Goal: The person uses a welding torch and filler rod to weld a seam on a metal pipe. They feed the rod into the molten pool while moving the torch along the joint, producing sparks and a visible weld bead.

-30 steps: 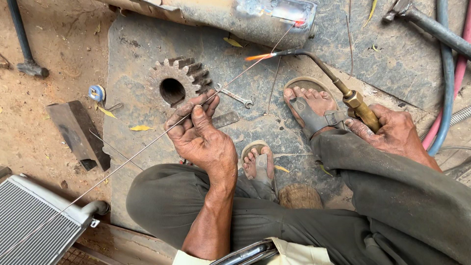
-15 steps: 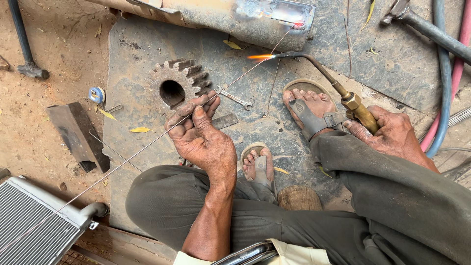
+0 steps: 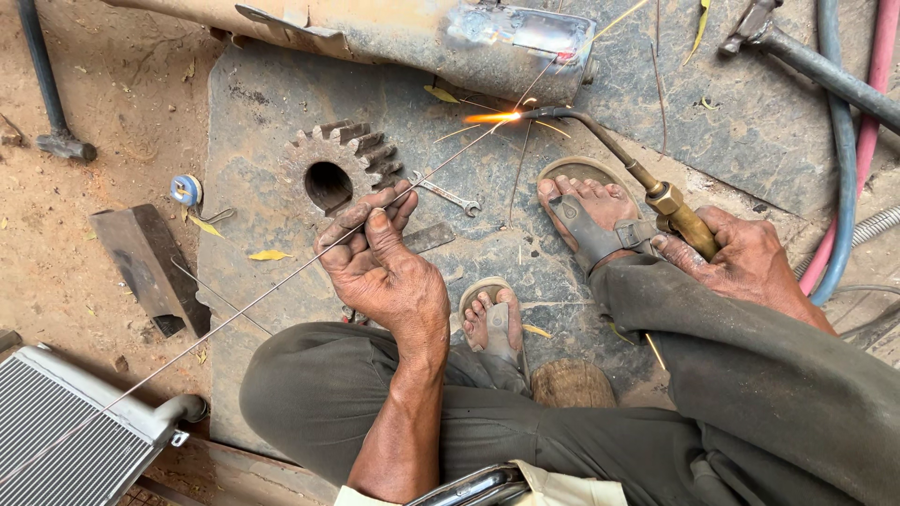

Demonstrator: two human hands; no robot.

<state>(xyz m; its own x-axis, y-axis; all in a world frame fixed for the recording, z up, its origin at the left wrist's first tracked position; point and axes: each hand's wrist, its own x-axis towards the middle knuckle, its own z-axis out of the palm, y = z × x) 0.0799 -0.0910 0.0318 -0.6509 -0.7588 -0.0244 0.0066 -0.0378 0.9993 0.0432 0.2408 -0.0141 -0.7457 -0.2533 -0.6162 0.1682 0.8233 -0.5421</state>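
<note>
Bare dirt floor surrounds a big, scarred steel plate where a person squats in sandals. Largest on it is a rusty metal cylinder lying along the far edge, with a shiny heated patch near its right end. A finned radiator pokes in at the lower left; red and blue hoses run down the right side. A worn gear wheel lies flat on the plate, a small spanner just beside it.

Right hand is wrapped shut around the brass grip of a gas torch, whose bent nozzle throws an orange flame just below the cylinder. Left hand pinches a long thin filler rod between thumb and curled fingers; the rod slants up to the flame.

Risk, as I judge it: the flame burns near bare toes and the hoses are close by, so sparks or a slip of the torch could burn skin or rubber, and the long rod could waver off the joint
</note>
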